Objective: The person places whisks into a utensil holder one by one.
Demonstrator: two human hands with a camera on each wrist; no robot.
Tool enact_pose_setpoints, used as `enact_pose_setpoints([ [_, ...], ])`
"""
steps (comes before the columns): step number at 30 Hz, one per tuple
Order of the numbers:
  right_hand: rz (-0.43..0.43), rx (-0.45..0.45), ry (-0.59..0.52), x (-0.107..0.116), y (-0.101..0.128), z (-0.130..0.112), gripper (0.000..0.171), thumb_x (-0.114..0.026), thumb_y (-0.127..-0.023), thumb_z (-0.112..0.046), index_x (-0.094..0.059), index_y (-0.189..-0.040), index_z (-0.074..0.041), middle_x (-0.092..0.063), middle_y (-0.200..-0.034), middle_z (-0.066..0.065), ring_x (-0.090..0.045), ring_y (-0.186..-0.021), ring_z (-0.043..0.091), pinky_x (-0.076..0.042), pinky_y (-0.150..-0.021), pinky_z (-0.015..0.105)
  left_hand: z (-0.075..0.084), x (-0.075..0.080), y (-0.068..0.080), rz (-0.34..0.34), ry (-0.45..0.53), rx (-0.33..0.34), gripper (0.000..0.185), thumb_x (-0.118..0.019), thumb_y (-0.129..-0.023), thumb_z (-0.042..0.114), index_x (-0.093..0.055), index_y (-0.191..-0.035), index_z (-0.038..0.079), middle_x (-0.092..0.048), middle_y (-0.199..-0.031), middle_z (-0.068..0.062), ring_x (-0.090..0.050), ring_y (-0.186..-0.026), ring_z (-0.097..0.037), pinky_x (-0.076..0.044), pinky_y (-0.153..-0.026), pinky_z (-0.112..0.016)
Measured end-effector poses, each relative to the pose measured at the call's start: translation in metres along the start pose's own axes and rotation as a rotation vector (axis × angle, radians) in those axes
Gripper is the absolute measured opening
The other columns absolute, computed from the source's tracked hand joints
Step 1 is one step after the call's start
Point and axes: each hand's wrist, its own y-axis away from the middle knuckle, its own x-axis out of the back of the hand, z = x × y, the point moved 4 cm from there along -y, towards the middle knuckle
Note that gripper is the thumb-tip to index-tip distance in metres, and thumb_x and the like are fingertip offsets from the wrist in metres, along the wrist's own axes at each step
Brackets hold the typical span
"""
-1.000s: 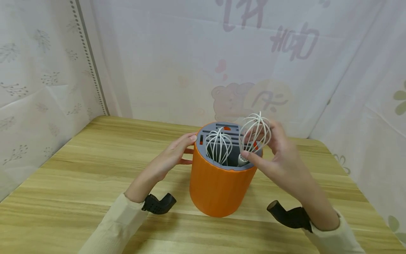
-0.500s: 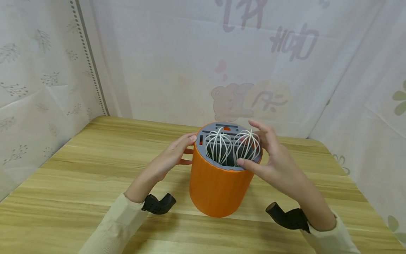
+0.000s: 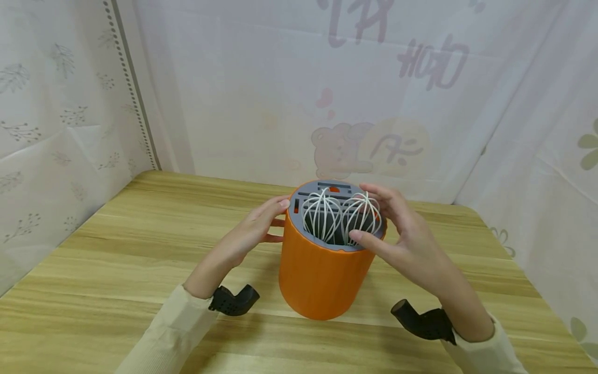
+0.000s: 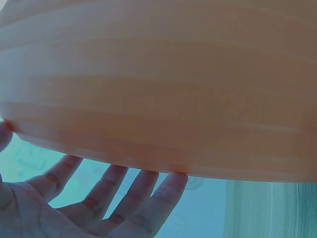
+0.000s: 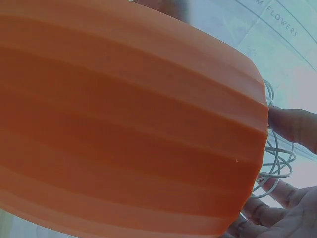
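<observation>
Where the orange holder (image 3: 322, 278) stands upright on the wooden counter (image 3: 117, 270), two white wire whisks sit side by side in its grey slotted top (image 3: 334, 189), their looped heads rising just above the rim. The right whisk (image 3: 362, 218) is framed by the right hand (image 3: 397, 234): the thumb lies at the near rim and the fingers reach round the far side of the wire head, loosely spread. From the head view I cannot tell whether they pinch the wires or only touch them. The right wrist view shows the wire loops (image 5: 277, 158) between thumb and fingers, beside the holder's ribbed orange wall (image 5: 124, 129). The left whisk (image 3: 321, 215) stands free, touched by neither hand. The left hand (image 3: 254, 228) rests against the holder's left side near the rim, fingers straight and flat on the wall; the left wrist view shows the same fingers (image 4: 124, 193) stretched along the orange surface. Cream sleeves (image 3: 159, 337) cover both forearms, each with a black wrist mount (image 3: 233, 301). Pale printed fabric (image 3: 299, 88) hangs behind and at both sides of the counter.
</observation>
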Motion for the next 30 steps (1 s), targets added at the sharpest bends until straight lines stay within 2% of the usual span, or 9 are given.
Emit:
enact_pose_setpoints([
  [5, -0.011, -0.013, 0.006, -0.001, 0.0, 0.0, 0.069, -0.071, -0.081, -0.009, -0.036, -0.14, -0.019, -0.054, -0.13, 0.005, -0.055, -0.114, 0.018, -0.043, -0.094, 0.015, 0.0, 0.0, 0.0, 0.0, 0.0, -0.004, 0.049, -0.034, -0.099, 0.042, -0.037, -0.142, 0.019, -0.04, -0.141, -0.006, -0.047, -0.12, -0.032, -0.047, -0.096, -0.046],
  [10, 0.005, -0.008, -0.032, 0.002, 0.002, 0.001, 0.07, -0.071, -0.081, -0.006, -0.036, -0.14, -0.022, -0.054, -0.129, 0.009, -0.052, -0.116, 0.019, -0.039, -0.097, 0.011, 0.0, 0.0, 0.0, 0.001, -0.005, -0.007, 0.049, -0.033, -0.099, 0.042, -0.037, -0.142, 0.018, -0.04, -0.141, -0.007, -0.047, -0.12, -0.032, -0.047, -0.095, -0.046],
  [17, 0.039, 0.042, -0.093, 0.008, 0.005, -0.002, 0.069, -0.068, -0.08, 0.003, -0.038, -0.139, -0.018, -0.053, -0.13, 0.01, -0.05, -0.119, 0.01, -0.037, -0.101, 0.013, 0.0, 0.0, 0.0, 0.006, -0.008, -0.004, 0.049, -0.033, -0.099, 0.042, -0.037, -0.142, 0.018, -0.04, -0.141, -0.007, -0.048, -0.119, -0.032, -0.048, -0.094, -0.046],
  [26, 0.041, 0.139, -0.166, 0.015, 0.007, 0.0, 0.062, -0.062, -0.083, 0.009, -0.036, -0.138, -0.004, -0.048, -0.136, 0.014, -0.047, -0.123, 0.013, -0.038, -0.102, 0.017, 0.0, -0.001, 0.0, 0.011, -0.005, 0.006, 0.049, -0.034, -0.099, 0.042, -0.037, -0.142, 0.018, -0.04, -0.141, -0.007, -0.047, -0.121, -0.032, -0.047, -0.095, -0.045],
  [30, 0.004, 0.101, -0.147, 0.018, 0.009, 0.002, 0.063, -0.064, -0.082, 0.007, -0.037, -0.138, -0.004, -0.044, -0.139, 0.007, -0.046, -0.125, 0.018, -0.04, -0.1, 0.018, 0.001, -0.001, 0.0, 0.012, -0.009, 0.004, 0.049, -0.033, -0.099, 0.042, -0.037, -0.141, 0.018, -0.04, -0.141, -0.007, -0.047, -0.12, -0.032, -0.048, -0.095, -0.045],
])
